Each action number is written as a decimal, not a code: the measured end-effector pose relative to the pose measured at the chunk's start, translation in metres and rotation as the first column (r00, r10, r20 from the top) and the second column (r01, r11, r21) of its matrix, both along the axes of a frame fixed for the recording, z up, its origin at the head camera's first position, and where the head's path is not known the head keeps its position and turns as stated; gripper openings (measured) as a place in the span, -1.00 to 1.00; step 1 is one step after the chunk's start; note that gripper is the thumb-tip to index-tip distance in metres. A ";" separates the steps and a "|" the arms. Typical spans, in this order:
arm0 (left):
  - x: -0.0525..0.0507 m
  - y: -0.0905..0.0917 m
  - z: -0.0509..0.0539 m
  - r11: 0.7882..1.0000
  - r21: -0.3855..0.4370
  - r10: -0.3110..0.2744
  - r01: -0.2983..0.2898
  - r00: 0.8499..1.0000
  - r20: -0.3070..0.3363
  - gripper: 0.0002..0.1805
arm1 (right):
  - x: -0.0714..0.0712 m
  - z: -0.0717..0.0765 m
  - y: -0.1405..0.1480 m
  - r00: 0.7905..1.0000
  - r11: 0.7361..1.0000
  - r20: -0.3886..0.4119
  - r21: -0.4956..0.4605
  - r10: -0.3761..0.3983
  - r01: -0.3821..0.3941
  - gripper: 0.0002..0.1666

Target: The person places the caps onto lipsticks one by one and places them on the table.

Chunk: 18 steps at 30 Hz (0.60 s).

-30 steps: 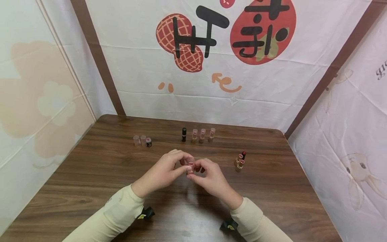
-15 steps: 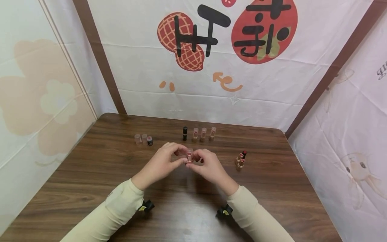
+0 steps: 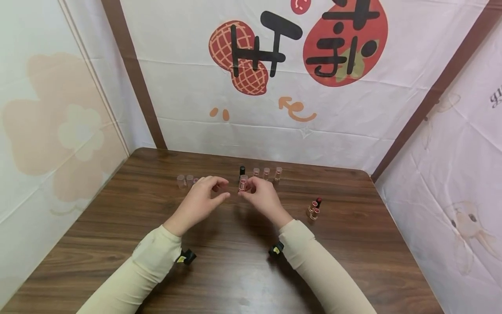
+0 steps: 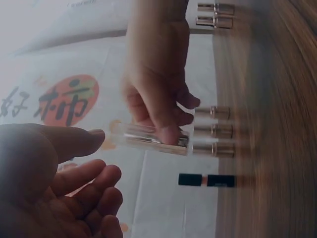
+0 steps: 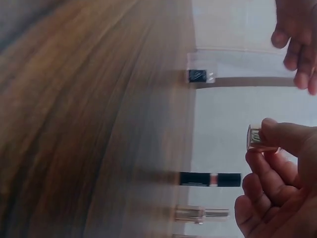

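My right hand [image 3: 263, 198] pinches a clear-capped lipstick [image 3: 243, 183] between thumb and fingers, upright above the table. In the left wrist view the lipstick's clear cap [image 4: 131, 133] points away from the table, with the thumb across its shiny base. My left hand [image 3: 199, 203] hovers to its left, apart from it, fingers loosely bent and holding nothing. Just behind the held lipstick stands a black lipstick [image 3: 242, 169], partly covered in the head view. Beside it are three clear-capped lipsticks [image 3: 278, 173], two of them partly behind the right hand.
Three uncapped lipsticks [image 3: 314, 213] stand together on the right of the brown wooden table [image 3: 353, 261]. Two clear caps [image 3: 181, 181] stand at the back left, and a dark cap beside them is mostly hidden by the left hand. White printed cloth [image 3: 188, 87] surrounds the table.
Both hands held the capped lipstick together earlier. The left hand has let go and drawn left, while the right hand has carried the lipstick away from the body, close to the row.
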<state>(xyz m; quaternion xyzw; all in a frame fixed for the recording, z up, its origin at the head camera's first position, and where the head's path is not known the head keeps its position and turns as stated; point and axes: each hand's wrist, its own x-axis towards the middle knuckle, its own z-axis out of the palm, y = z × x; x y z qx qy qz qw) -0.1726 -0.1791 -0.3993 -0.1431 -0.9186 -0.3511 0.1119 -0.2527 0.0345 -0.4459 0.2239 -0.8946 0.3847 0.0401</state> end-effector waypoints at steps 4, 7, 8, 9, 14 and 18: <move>-0.005 -0.009 -0.002 0.998 -0.036 0.042 -0.042 0.999 0.012 -0.62 | -0.013 -0.006 -0.009 0.999 1.000 0.025 -0.004 -0.027 0.027 -0.79; -0.010 -0.023 -0.002 0.990 -0.093 0.104 -0.102 0.994 0.021 -0.57 | -0.020 -0.010 -0.014 0.998 0.998 0.044 -0.016 -0.053 0.054 -0.80; -0.012 -0.029 -0.002 0.986 -0.111 0.128 -0.125 0.991 0.022 -0.55 | -0.022 -0.011 -0.015 0.997 0.998 0.047 -0.015 -0.064 0.065 -0.80; -0.014 -0.037 -0.002 0.983 -0.116 0.149 -0.145 0.989 0.025 -0.53 | -0.024 -0.013 -0.017 0.996 0.997 0.050 -0.012 -0.075 0.076 -0.80; -0.021 -0.070 -0.002 0.973 -0.076 0.223 -0.219 0.973 0.052 -0.51 | -0.032 -0.022 -0.024 0.988 0.991 0.079 0.040 -0.132 0.129 -0.80; -0.025 -0.087 -0.004 0.963 -0.052 0.266 -0.263 0.961 0.075 -0.50 | -0.035 -0.025 -0.026 0.980 0.988 0.128 0.055 -0.149 0.143 -0.79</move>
